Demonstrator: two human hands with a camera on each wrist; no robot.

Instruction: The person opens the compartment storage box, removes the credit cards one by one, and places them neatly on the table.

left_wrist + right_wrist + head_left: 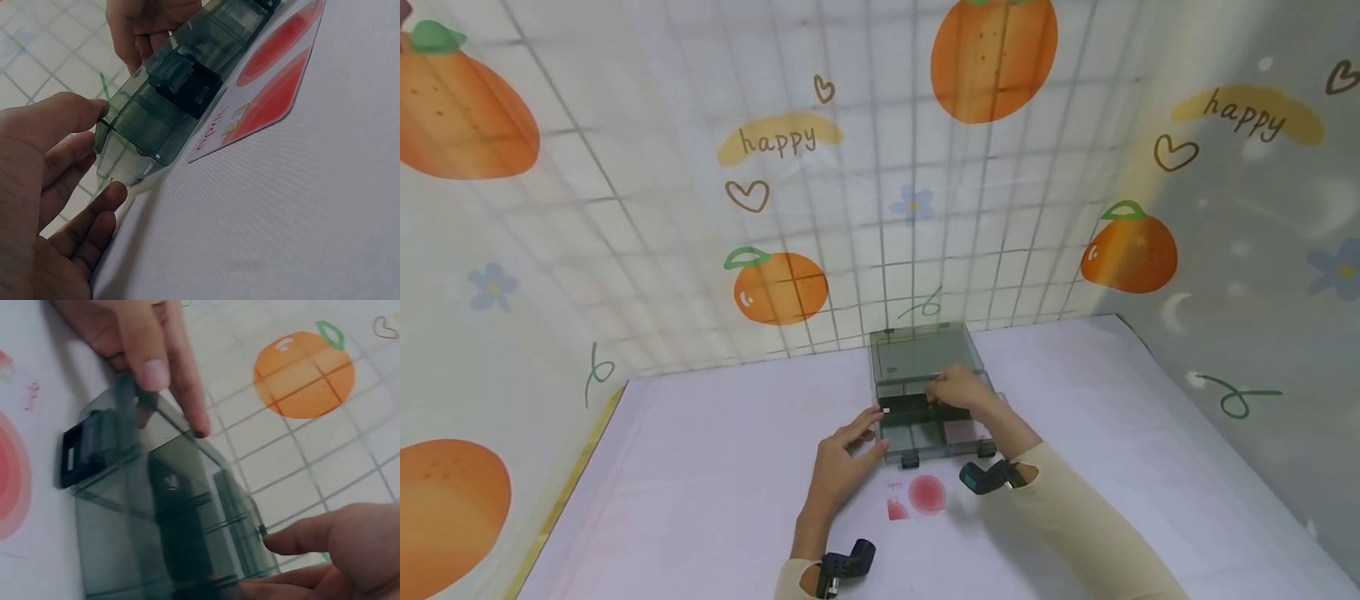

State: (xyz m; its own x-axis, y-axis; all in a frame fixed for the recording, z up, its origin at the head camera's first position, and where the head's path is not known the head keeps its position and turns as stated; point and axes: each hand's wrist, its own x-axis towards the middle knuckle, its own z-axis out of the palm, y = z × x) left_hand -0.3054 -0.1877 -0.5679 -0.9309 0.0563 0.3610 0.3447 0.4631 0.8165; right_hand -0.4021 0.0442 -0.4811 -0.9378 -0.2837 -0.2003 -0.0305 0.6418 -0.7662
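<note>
A translucent green compartment box [927, 454] stands on the table with its lid [917, 352] tipped back. My left hand [842, 458] touches the box's left side and near left corner with thumb and fingertips, fingers fairly straight. Its thumb [153, 372] shows at that corner in the right wrist view. Over the middle compartments, my right hand [962, 390] has bent fingers reaching down beside a long black strip [904, 405] with a small white mark at its left end. Whether the right fingers pinch the strip I cannot tell. A pale pinkish card [962, 431] lies in the near right compartment.
A white card with red circles [927, 494] lies on the table just before the box, near its black latches [910, 458]. White cloth covers the table [737, 467]. Behind stands a printed curtain [850, 183] with oranges and grid lines. Each wrist wears a small black camera [850, 562].
</note>
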